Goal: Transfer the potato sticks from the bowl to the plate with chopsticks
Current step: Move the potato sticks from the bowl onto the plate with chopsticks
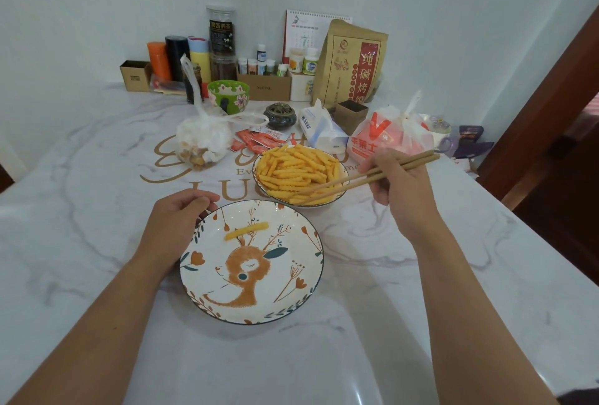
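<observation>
1. Holding the chopsticks [372,174] in my right hand [397,182], fingers curled round them; their long axis slants down-left, tips in the potato sticks [296,169] heaped in the bowl [259,182].
2. My left hand [176,215] curls against the deer plate's [291,301] far-left rim.
3. One potato stick [247,230] lies crosswise on the plate, rising slightly rightward.
4. Bowl and plate rims nearly touch; bare bench [453,291] lies either side.

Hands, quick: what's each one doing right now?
Left hand: fingers curled, holding the plate rim.
Right hand: gripping chopsticks, tips in the bowl.
</observation>
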The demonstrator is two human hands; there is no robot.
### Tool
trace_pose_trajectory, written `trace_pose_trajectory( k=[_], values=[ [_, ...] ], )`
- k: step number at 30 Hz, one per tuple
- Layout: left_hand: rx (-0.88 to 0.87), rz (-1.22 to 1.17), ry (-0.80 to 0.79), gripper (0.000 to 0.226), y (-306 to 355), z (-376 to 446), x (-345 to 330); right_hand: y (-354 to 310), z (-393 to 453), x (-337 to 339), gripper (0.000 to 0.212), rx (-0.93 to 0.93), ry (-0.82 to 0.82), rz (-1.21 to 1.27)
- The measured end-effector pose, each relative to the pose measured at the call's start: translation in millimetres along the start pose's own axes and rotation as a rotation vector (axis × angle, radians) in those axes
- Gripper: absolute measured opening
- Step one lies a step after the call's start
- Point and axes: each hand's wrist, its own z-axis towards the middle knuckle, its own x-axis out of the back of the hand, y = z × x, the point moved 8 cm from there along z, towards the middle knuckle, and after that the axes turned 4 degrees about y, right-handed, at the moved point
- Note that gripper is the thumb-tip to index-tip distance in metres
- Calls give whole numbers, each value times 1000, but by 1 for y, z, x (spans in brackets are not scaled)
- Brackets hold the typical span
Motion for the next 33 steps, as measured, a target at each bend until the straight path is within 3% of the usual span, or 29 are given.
trace_pose_trajectory(
  k=[5, 12, 16, 20, 22, 33],
  values=[
    [3, -9, 1, 30, 0, 1, 0, 8, 1, -6, 50, -22, -6, -69],
    [-1, -49, 0, 31, -2, 3, 0, -8, 0, 19, 61, -16, 232, 126],
    [-10, -141, 32, 32, -3, 6, 5, -31, -12, -13, 62, 18, 46, 175],
    [9, -282, 43, 37, -8, 12, 9, -25, -40, -80, 53, 26, -259, 33],
    [9, -309, 49, 37, -11, 14, 10, -18, -44, -95, 45, 39, -335, 10],
    [-23, -249, 52, 29, -5, 4, 5, 19, -2, -67, 57, -90, -126, 134]
  ],
)
